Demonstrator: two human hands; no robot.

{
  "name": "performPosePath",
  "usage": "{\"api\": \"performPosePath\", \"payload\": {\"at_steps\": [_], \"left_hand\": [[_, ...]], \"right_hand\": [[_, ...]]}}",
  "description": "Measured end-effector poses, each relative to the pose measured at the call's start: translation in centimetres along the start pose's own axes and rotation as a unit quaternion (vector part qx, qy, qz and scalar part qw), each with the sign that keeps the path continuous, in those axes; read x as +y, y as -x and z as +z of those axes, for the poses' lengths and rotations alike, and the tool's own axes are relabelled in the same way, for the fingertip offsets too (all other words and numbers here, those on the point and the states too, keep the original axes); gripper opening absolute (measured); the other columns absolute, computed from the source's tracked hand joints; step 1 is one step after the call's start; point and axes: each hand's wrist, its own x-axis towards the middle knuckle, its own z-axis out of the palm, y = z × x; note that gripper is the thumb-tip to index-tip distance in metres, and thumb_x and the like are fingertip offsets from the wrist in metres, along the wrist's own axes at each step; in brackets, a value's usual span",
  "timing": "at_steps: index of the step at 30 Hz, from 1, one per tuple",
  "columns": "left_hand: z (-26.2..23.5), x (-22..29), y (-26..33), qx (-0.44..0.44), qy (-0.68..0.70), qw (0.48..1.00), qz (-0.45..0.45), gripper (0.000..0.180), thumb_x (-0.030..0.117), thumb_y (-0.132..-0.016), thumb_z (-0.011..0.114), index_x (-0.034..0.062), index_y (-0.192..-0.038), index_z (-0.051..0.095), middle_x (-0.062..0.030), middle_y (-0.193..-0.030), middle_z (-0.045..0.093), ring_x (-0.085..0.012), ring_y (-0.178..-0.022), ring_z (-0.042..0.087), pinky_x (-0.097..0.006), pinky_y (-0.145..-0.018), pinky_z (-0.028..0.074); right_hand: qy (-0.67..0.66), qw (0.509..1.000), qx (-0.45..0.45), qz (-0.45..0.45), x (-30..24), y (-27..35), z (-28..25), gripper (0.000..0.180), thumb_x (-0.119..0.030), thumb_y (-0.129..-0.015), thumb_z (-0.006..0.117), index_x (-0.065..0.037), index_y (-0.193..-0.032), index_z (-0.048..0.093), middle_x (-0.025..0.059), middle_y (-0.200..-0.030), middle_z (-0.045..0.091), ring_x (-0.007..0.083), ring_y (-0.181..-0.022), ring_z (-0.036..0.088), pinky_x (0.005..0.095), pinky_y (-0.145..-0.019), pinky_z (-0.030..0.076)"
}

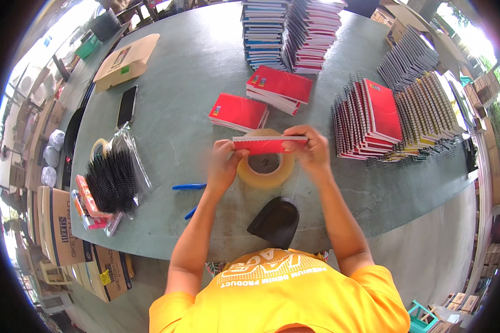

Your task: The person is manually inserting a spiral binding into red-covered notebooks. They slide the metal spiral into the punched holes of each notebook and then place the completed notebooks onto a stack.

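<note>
Both of my hands hold a red notebook (268, 146) edge-up, its row of punched holes along the upper side. My left hand (223, 164) pinches its left end, and my right hand (312, 151) grips the right end between thumb and fingers. Right under the notebook lies a large roll of clear tape (269, 178). Two small piles of red notebooks, one nearer (238, 111) and one farther (280, 86), rest just beyond. A dark, rounded flat object (276, 222) is close to my body. Left of it, a blue-handled tool (189, 187) lies on the table.
Tall notebook stacks (265, 33) stand at the far side. Several spiral-bound notebooks (380, 114) are piled at the right. Along the left are black binding coils (111, 177), a phone (127, 105) and a brown paper package (129, 60). Cardboard boxes (61, 225) sit beside the table (172, 77).
</note>
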Motion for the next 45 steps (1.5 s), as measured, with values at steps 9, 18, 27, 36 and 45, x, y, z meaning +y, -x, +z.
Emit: {"api": "performPosePath", "payload": {"at_steps": [9,18,27,36,45], "left_hand": [[-1.5,2.8,-0.1,-0.032,0.008,0.999,0.038,0.017,0.008,-0.076,0.072,0.0064,-0.093,0.069,-0.0075,-0.087,0.066,-0.0215,-0.091,0.056,-0.034,-0.08,0.046],[-19.3,-5.1,2.8,0.135,-0.453,0.821,-0.32,0.025,0.021,-0.088,0.055,-0.0006,-0.096,0.063,-0.0233,-0.092,0.064,-0.037,-0.087,0.064,-0.045,-0.074,0.051],[-18.4,-6.7,1.9,0.066,-0.502,0.814,-0.285,0.018,0.013,-0.078,0.055,0.0007,-0.09,0.06,-0.0202,-0.094,0.061,-0.0357,-0.085,0.064,-0.045,-0.075,0.051],[-10.6,-2.0,1.7,0.106,-0.306,0.945,-0.053,0.013,0.007,-0.083,0.052,0.0045,-0.093,0.059,-0.016,-0.083,0.059,-0.0317,-0.076,0.061,-0.043,-0.069,0.047],[-5.5,-7.4,-6.3,0.158,-0.399,0.902,-0.049,0.039,0.041,-0.092,0.051,0.0134,-0.119,0.053,-0.0194,-0.096,0.058,-0.0367,-0.087,0.058,-0.045,-0.08,0.046]], "right_hand": [[0.44,0.849,-0.022,-0.291,-4.8,-1.1,5.0,0.019,-0.013,-0.076,0.066,-0.007,-0.094,0.063,0.0083,-0.084,0.064,0.0276,-0.08,0.06,0.0382,-0.078,0.043],[0.438,0.856,-0.072,-0.264,-3.3,-1.4,6.4,0.008,-0.014,-0.078,0.064,-0.011,-0.085,0.064,0.0039,-0.08,0.065,0.0241,-0.075,0.06,0.0358,-0.072,0.041],[0.435,0.852,-0.096,-0.276,-3.2,-0.8,6.0,0.008,-0.014,-0.078,0.065,-0.011,-0.084,0.063,0.0041,-0.08,0.064,0.0238,-0.077,0.06,0.0364,-0.074,0.041],[0.419,0.856,-0.056,-0.297,-3.3,-2.1,5.2,0.013,-0.013,-0.076,0.064,-0.013,-0.088,0.065,0.0005,-0.076,0.063,0.0202,-0.076,0.061,0.0351,-0.071,0.041],[0.422,0.862,-0.106,-0.26,-3.0,-0.5,5.5,0.009,-0.016,-0.078,0.062,-0.015,-0.087,0.065,0.0006,-0.079,0.065,0.0215,-0.077,0.061,0.0361,-0.07,0.041]]}}
